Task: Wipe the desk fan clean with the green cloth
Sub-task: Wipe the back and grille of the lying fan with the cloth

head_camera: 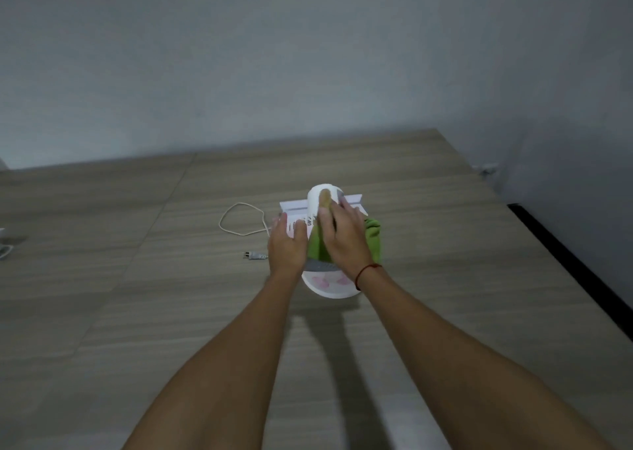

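On wooden surface point(137, 278) we see fan point(317, 192); our left hand point(287, 247) rests on its 9 o'clock side, fingers straight; right hand point(342, 237) presses green cloth point(373, 240) beneath flat fingers, cloth showing at 3 o'clock.

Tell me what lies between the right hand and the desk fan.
The green cloth lies there: the head view shows it spread under the palm of the right hand, on top of the desk fan.

Wood-grain surface point(102, 278), grey wall point(308, 55) behind; black strip point(575, 261) at R; white obj point(5, 247), maybe charger, far L.
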The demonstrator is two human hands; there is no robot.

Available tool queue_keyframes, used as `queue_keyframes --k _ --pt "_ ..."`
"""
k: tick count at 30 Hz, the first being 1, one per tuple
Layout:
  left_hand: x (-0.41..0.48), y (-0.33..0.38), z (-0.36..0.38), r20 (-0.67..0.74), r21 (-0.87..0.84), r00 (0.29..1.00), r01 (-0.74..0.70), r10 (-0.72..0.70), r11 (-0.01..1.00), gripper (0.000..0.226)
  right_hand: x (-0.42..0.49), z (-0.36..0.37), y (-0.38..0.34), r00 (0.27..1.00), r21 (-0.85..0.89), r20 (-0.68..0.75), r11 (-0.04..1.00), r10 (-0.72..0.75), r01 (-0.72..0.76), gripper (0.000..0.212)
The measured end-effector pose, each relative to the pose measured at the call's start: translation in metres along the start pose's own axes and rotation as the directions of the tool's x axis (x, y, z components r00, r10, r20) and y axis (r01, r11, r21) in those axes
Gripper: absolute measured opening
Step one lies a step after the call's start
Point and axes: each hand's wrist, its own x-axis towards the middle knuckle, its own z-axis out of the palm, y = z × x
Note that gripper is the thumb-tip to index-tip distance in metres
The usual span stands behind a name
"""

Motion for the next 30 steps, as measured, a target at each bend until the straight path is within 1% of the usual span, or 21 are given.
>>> queue_keyframes --k 1,2,3,4,5,7,8,10,12,13,16,18,21,23,24,25,27,30 --pt "-0.003 0.004 -0.002 -0.091 0.011 0.996 -0.023 0.024 1.000 0.045 0.000 -0.002 -0.002 0.999 0.010 0.050 1.000 -0.016 0.016 0.036" --pt "-0.007 0.009 -0.003 -0.181 0.050 0.981 -0.062 0.070 0.997 0.039 0.000 -0.006 -0.004 0.998 0.056 0.063 0.998 -0.019 0.015 0.036" --pt "-0.010 0.013 -0.003 -0.240 0.094 0.964 -0.096 0.116 0.991 0.031 -0.001 -0.011 -0.004 0.999 0.128 0.032 0.992 -0.002 -0.002 0.035" --pt "-0.013 0.017 -0.002 -0.257 0.128 0.955 -0.122 0.151 0.984 0.028 -0.001 -0.016 -0.003 0.999 0.197 -0.017 0.979 0.050 -0.046 0.034" --pt "-0.017 0.021 0.000 -0.238 0.151 0.955 -0.143 0.176 0.978 0.031 -0.001 -0.021 0.000 0.990 0.243 -0.049 0.963 0.133 -0.118 0.036" --pt "-0.024 0.024 0.003 -0.172 0.188 0.965 -0.166 0.199 0.968 0.040 -0.002 -0.030 0.011 0.953 0.263 -0.029 0.922 0.301 -0.283 0.043" --pt "-0.026 0.023 0.005 -0.149 0.227 0.965 -0.178 0.215 0.957 0.042 -0.005 -0.033 0.018 0.936 0.255 -0.006 0.906 0.352 -0.339 0.047" --pt "-0.028 0.021 0.006 -0.115 0.301 0.965 -0.194 0.237 0.934 0.044 -0.015 -0.039 0.029 0.911 0.241 0.013 0.883 0.412 -0.403 0.054" --pt "-0.029 0.020 0.006 -0.091 0.321 0.962 -0.218 0.259 0.922 0.041 -0.025 -0.042 0.037 0.896 0.225 -0.003 0.873 0.444 -0.432 0.056" --pt "-0.030 0.021 0.006 -0.076 0.334 0.955 -0.246 0.286 0.910 0.037 -0.028 -0.043 0.040 0.893 0.212 -0.015 0.874 0.450 -0.437 0.054" --pt "-0.035 0.023 0.008 -0.038 0.389 0.932 -0.318 0.360 0.865 0.030 -0.031 -0.041 0.040 0.892 0.170 -0.063 0.886 0.447 -0.432 0.037" --pt "-0.038 0.025 0.009 -0.022 0.437 0.935 -0.309 0.353 0.845 0.030 -0.028 -0.040 0.036 0.890 0.134 -0.085 0.890 0.448 -0.435 0.030" --pt "-0.042 0.031 0.004 -0.028 0.506 0.938 -0.285 0.345 0.814 0.031 -0.025 -0.038 0.026 0.881 0.144 -0.061 0.878 0.469 -0.457 0.029" --pt "-0.046 0.032 -0.002 -0.040 0.470 0.940 -0.283 0.340 0.836 0.029 -0.025 -0.040 0.021 0.886 0.160 -0.041 0.879 0.461 -0.450 0.030" --pt "-0.048 0.030 -0.005 -0.047 0.418 0.946 -0.273 0.320 0.867 0.026 -0.025 -0.041 0.020 0.890 0.169 -0.017 0.879 0.455 -0.446 0.031" --pt "-0.051 0.028 -0.007 -0.054 0.346 0.960 -0.239 0.274 0.907 0.022 -0.026 -0.042 0.017 0.892 0.177 0.015 0.877 0.452 -0.447 0.032" --pt "-0.054 0.021 -0.011 -0.068 0.198 0.988 -0.125 0.141 0.972 0.020 -0.027 -0.045 0.014 0.892 0.181 0.085 0.874 0.443 -0.451 0.032" --pt "-0.058 0.013 -0.016 -0.062 0.095 0.998 0.006 0.000 0.995 0.029 -0.034 -0.050 0.010 0.891 0.178 0.137 0.874 0.433 -0.452 0.034"
